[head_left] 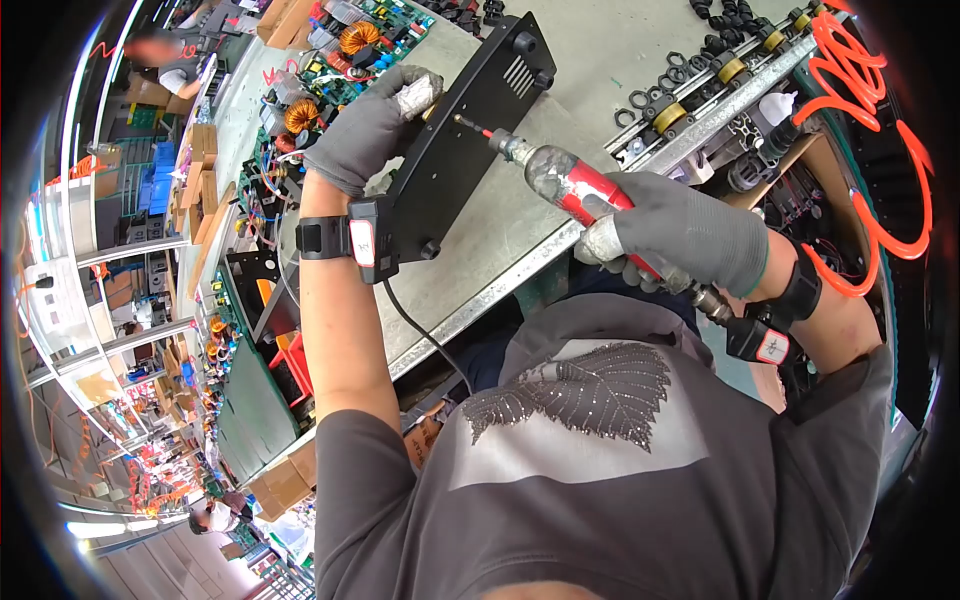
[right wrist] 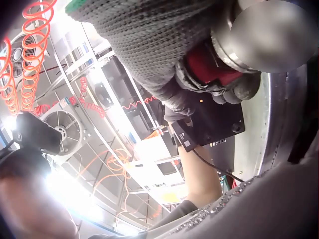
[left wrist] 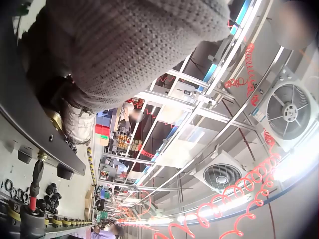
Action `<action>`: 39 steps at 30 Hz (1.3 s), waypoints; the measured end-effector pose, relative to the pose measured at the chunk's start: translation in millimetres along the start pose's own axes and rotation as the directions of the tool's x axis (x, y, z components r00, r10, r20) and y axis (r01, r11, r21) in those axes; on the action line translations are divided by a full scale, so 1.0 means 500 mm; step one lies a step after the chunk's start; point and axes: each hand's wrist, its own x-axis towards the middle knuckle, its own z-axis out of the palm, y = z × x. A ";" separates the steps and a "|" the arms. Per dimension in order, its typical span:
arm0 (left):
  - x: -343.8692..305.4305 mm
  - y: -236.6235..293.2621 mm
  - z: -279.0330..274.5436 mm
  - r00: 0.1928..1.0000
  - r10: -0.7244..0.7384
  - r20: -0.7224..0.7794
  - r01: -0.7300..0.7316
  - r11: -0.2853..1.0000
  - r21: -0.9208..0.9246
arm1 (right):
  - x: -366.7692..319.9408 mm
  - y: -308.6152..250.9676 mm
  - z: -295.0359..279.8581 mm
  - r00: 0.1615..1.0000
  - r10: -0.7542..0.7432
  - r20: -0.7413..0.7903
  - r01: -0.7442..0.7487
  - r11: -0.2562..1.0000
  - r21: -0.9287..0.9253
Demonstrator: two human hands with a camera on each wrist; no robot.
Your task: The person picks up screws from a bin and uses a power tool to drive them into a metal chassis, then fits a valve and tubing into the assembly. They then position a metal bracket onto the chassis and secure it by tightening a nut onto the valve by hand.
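My gloved left hand (head_left: 365, 135) holds a black metal panel (head_left: 455, 150) tilted up on edge over the bench, its thumb tip wrapped in whitish tape. The panel has vent slots and round black feet (head_left: 525, 42). A small brass-coloured piece (left wrist: 56, 121) shows by the taped thumb in the left wrist view. My gloved right hand (head_left: 690, 228) grips a red and silver power screwdriver (head_left: 575, 185), fingers curled round its body. Its bit (left wrist: 36, 177) points at the panel, the tip close to the panel face. In the right wrist view the driver's red body (right wrist: 212, 64) sits inside the fingers.
Circuit boards (head_left: 375, 40) with copper coils line the bench's far left. Black nuts (head_left: 655, 95) and a metal rail (head_left: 715, 90) with brass rings lie to the right. An orange coiled air hose (head_left: 850, 75) hangs at far right. The bench edge (head_left: 490, 295) runs before the body.
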 end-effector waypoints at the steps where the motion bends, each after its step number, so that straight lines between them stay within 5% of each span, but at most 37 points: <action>1: 0.002 -0.002 0.000 1.000 0.015 0.004 -0.015 1.000 0.006 | -0.004 -0.007 0.000 1.000 -0.001 0.001 0.001 1.000 -0.004; 4: -0.004 0.005 -0.001 1.000 0.019 0.010 -0.020 0.999 0.042 | -0.019 -0.019 0.007 0.998 0.060 -0.011 -0.061 0.996 -0.069; 7: -0.037 0.049 0.010 0.997 -0.061 -0.041 0.060 0.998 -0.021 | -0.037 0.004 0.008 0.999 -0.030 -0.041 0.030 1.000 -0.010; 9: -0.067 0.060 0.003 0.941 -0.012 -0.337 -0.007 0.998 -0.054 | -0.047 -0.001 0.011 0.999 -0.001 -0.051 -0.003 0.997 -0.071; 11: -0.139 0.056 -0.051 0.798 0.153 -0.583 -0.042 0.979 0.199 | -0.048 0.008 0.015 0.999 -0.051 0.018 0.051 0.998 -0.035; 13: -0.272 0.076 -0.080 0.777 0.049 -0.628 -0.051 0.999 0.014 | -0.036 0.021 0.022 0.996 -0.078 0.050 0.082 0.993 -0.087; 15: -0.398 0.054 -0.097 0.808 -0.104 -0.580 0.167 0.984 0.055 | -0.018 0.022 0.038 0.990 -0.032 0.141 0.050 0.991 -0.123; 16: -0.452 0.034 -0.100 0.820 -0.270 -0.505 0.267 0.960 -0.079 | -0.008 0.016 0.046 0.988 0.025 0.150 0.006 0.978 -0.209; 18: -0.525 -0.076 -0.097 0.827 -0.257 -0.500 0.332 0.941 0.066 | 0.018 0.023 0.067 0.976 0.012 0.219 0.046 0.965 -0.257; 19: -0.538 -0.089 -0.073 0.739 -0.458 -0.493 0.516 0.857 -0.022 | 0.024 0.024 0.069 0.973 -0.010 0.229 0.076 0.958 -0.278; 21: -0.574 -0.218 -0.033 0.639 -0.555 -0.533 0.602 0.792 -0.102 | 0.031 0.007 0.107 0.965 -0.027 0.262 0.105 0.952 -0.288; 23: -0.583 -0.383 0.026 0.651 -0.286 -0.703 0.414 0.910 0.013 | 0.045 0.004 0.123 0.966 0.046 0.256 0.057 0.923 -0.381; 25: -0.554 -0.335 0.070 0.498 -0.464 -0.732 0.531 0.831 -0.166 | 0.048 -0.014 0.143 0.961 0.095 0.260 0.028 0.902 -0.432; 26: -0.548 -0.357 0.086 0.503 -0.467 -0.727 0.525 0.833 -0.173 | 0.042 -0.025 0.153 0.953 0.100 0.287 0.009 0.935 -0.354; 28: -0.524 -0.420 0.112 0.453 -0.174 -0.874 0.372 0.928 0.008 | 0.037 -0.033 0.165 0.948 0.099 0.302 -0.009 0.959 -0.285; 31: -0.516 -0.386 0.115 0.479 -0.095 -0.873 0.463 0.872 0.159 | 0.041 -0.008 0.161 0.953 0.042 0.301 0.032 0.971 -0.239; 32: -0.510 -0.387 0.121 0.466 -0.084 -0.881 0.496 0.849 0.182 | 0.044 0.011 0.160 0.948 -0.096 0.305 0.145 0.979 -0.144; 33: -0.507 -0.383 0.127 0.458 -0.069 -0.886 0.522 0.828 0.205 | 0.034 -0.002 0.156 0.950 -0.035 0.309 0.092 0.981 -0.172; 34: -0.505 -0.354 0.133 0.496 -0.282 -0.821 0.343 0.933 -0.113 | 0.025 -0.017 0.152 0.951 0.030 0.307 0.038 0.976 -0.214; 35: -0.498 -0.314 0.134 0.582 -0.457 -0.673 0.180 0.879 -0.442 | 0.016 -0.030 0.147 0.948 0.097 0.305 -0.018 0.968 -0.251; 36: -0.480 -0.280 0.140 0.620 -0.434 -0.654 0.161 0.886 -0.436 | 0.012 -0.032 0.143 0.961 0.094 0.259 -0.030 0.970 -0.241; 38: -0.456 -0.227 0.160 0.822 -0.326 -0.467 -0.078 0.748 -0.659 | 0.012 -0.021 0.132 0.948 0.073 0.310 0.009 0.967 -0.255; 39: -0.435 -0.215 0.167 0.828 -0.316 -0.464 -0.084 0.747 -0.660 | 0.008 -0.016 0.123 0.952 0.071 0.298 0.008 0.966 -0.257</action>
